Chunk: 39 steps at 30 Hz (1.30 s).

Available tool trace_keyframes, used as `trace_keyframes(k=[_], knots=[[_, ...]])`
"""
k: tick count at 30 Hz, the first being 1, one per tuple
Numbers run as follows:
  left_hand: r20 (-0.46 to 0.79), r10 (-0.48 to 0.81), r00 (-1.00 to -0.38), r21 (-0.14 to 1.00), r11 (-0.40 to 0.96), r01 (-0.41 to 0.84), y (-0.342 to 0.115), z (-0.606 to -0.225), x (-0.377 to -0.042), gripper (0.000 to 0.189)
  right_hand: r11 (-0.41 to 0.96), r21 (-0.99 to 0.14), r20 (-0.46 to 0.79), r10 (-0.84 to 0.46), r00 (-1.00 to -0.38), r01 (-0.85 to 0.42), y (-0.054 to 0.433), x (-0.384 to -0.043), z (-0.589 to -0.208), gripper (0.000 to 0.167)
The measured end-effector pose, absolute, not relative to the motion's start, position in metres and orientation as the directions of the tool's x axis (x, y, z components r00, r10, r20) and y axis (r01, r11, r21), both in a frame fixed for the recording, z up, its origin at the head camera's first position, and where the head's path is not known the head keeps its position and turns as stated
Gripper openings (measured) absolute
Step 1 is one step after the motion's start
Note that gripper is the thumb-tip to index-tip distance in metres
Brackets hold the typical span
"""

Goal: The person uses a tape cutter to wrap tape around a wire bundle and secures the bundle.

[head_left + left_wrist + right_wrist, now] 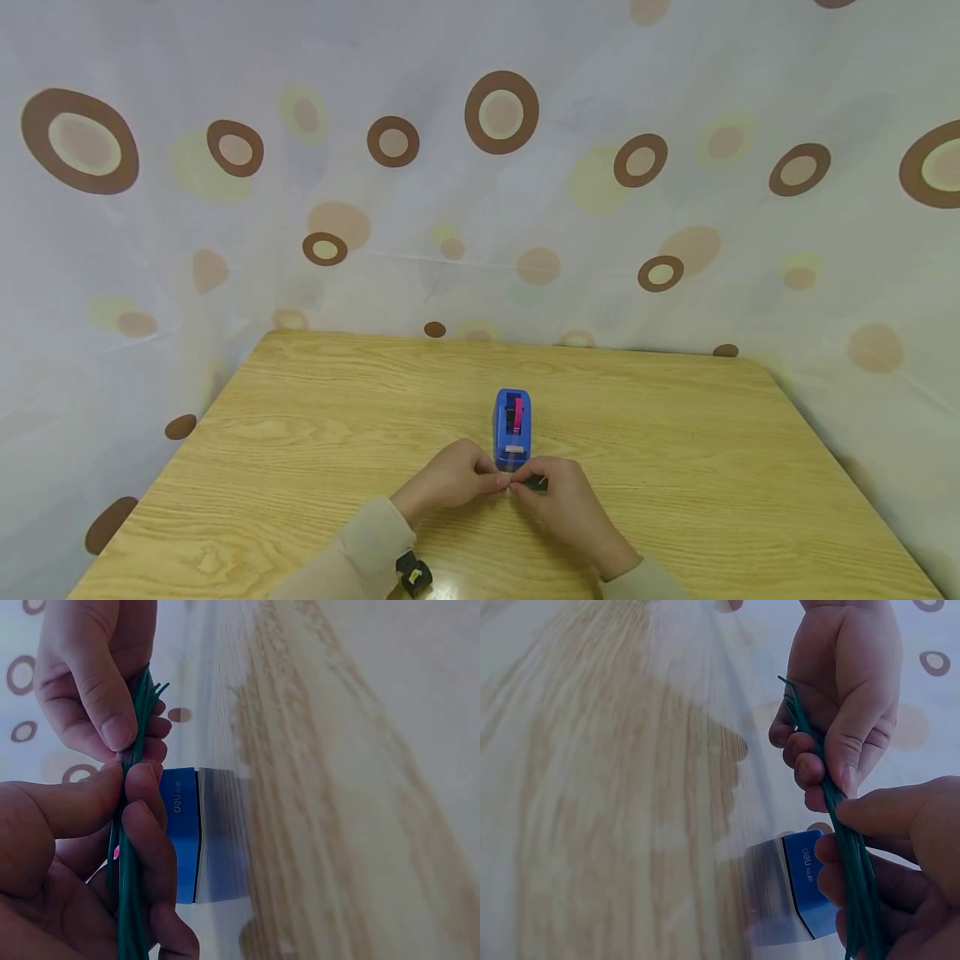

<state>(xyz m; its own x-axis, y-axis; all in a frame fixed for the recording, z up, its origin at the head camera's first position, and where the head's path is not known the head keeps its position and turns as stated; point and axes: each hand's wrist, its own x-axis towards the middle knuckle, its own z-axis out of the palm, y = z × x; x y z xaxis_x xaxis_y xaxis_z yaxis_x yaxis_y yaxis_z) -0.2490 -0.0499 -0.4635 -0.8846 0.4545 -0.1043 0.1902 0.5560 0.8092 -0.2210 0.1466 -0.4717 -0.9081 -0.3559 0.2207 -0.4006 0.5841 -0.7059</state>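
Note:
Both hands meet in front of a blue tape dispenser [522, 440] with a pink core. My left hand [457, 475] and right hand [562, 500] pinch one bundle of thin green strands [132, 877], fingertips nearly touching. In the right wrist view the strands [855, 877] run lengthwise through both hands, loose ends poking out past the left fingers. A clear strip of tape [512, 462] seems to reach from the dispenser's cutter toward the fingertips; how it meets the bundle is hidden by the fingers.
A wood-grain table [337, 417] lies under the hands. Behind it hangs a pale curtain [570, 100] with brown and beige circles. A black strap device [414, 573] sits at the left sleeve.

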Motion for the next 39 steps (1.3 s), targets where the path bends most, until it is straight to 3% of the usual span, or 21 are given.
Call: trace_keyframes(k=[17,39], knots=[[-0.085,0.438,-0.895,0.807,0.557,0.195,-0.0478,-0.4644,-0.2471,0.009,0.627,-0.702,0.116,-0.368,-0.922,-0.339,0.1465,-0.2234,-0.4683,0.006],[-0.073,0.415,-0.907,0.804,0.562,0.193,-0.0466,-0.4619,-0.2469,0.006,0.621,-0.709,0.17,-0.309,-0.936,-0.334,0.1436,-0.2237,-0.4717,0.007]])
